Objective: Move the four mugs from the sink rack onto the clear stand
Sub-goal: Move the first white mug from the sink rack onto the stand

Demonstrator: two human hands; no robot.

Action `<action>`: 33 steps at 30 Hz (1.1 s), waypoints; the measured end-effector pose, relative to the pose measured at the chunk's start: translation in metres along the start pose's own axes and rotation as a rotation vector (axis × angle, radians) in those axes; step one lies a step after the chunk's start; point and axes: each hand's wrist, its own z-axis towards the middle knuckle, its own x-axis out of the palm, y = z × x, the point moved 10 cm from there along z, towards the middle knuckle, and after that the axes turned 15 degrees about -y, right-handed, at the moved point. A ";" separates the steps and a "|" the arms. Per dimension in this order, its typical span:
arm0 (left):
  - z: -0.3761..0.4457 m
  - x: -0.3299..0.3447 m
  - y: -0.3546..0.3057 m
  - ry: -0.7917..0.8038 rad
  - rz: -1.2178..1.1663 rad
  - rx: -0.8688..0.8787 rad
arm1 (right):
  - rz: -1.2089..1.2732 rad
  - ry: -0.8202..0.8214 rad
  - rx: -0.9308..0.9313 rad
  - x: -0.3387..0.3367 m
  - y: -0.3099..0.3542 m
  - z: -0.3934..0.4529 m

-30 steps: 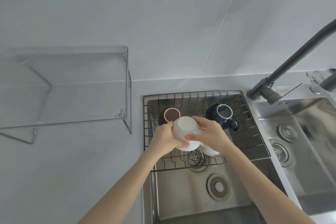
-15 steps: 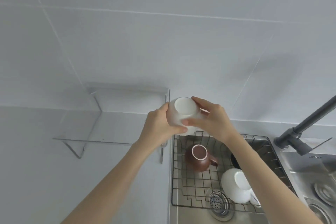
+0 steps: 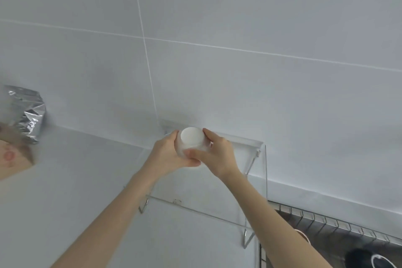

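Gripping a white mug (image 3: 191,142) from both sides, the left hand (image 3: 167,154) and the right hand (image 3: 214,155) hold it upside down, flat base facing up, over the clear stand (image 3: 250,144), toward its back left part near the wall (image 3: 239,17); whether it touches the stand's top, I cannot tell. Left fingers wrap the mug's left flank, right thumb presses the front, right fingers curl round the far side, both grips tight on the mug. No writing or logo shows on it. Over on the left, a crumpled silver foil bag (image 3: 28,113) stands against the wall on the counter (image 3: 65,202), nothing legible on it, and beside it a brown paper item (image 3: 15,159) with a faint reddish round mark, too blurred to read. Bottom right, the wire sink rack (image 3: 339,224) peeks in: a dark mug (image 3: 367,259) with a pale rim ring sits inverted in it, and a sliver of a brownish mug (image 3: 303,235) shows just behind the right forearm. What else the rack holds is cut off by the frame. The stand's top looks bare to the right of the hands, its right edge just beside the rack, and the counter between foil bag and stand lies open
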 end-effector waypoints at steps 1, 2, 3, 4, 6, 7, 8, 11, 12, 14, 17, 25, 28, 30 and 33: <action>0.006 -0.002 0.005 -0.016 0.018 0.006 | -0.006 -0.010 0.004 0.008 0.000 0.003; 0.012 -0.004 0.010 -0.033 0.042 0.020 | -0.008 -0.022 0.013 0.016 0.000 0.006; 0.018 -0.006 0.016 -0.048 0.063 0.030 | -0.014 -0.031 0.019 0.024 0.000 0.009; 0.025 -0.007 0.022 -0.058 0.078 0.032 | -0.018 -0.039 0.025 0.032 0.001 0.013; 0.034 -0.008 0.032 -0.054 0.094 0.033 | -0.027 -0.049 0.028 0.045 0.000 0.018; 0.037 -0.008 0.034 -0.051 0.104 0.043 | -0.031 -0.055 0.028 0.049 0.000 0.020; 0.040 -0.008 0.034 -0.052 0.112 0.057 | -0.035 -0.060 0.029 0.052 -0.001 0.023; 0.049 -0.012 0.039 -0.080 0.119 0.081 | -0.044 -0.066 0.041 0.064 -0.001 0.030; 0.051 -0.014 0.040 -0.099 0.111 0.087 | -0.048 -0.069 0.045 0.067 -0.001 0.032; 0.054 -0.017 0.041 -0.125 0.092 0.102 | -0.056 -0.071 0.043 0.072 0.000 0.036; 0.056 -0.018 0.042 -0.138 0.065 0.123 | -0.087 -0.065 0.018 0.078 0.003 0.040; 0.044 -0.018 0.035 -0.140 -0.015 0.118 | -0.113 -0.061 -0.023 0.089 -0.008 0.036; 0.044 -0.016 0.036 -0.119 0.038 0.088 | -0.045 0.031 0.016 0.091 -0.007 0.032; 0.043 -0.013 0.032 -0.105 0.112 0.091 | 0.086 0.100 0.130 0.083 -0.008 0.029; 0.033 -0.010 0.008 -0.101 0.159 0.149 | 0.298 0.029 0.240 0.042 -0.011 0.034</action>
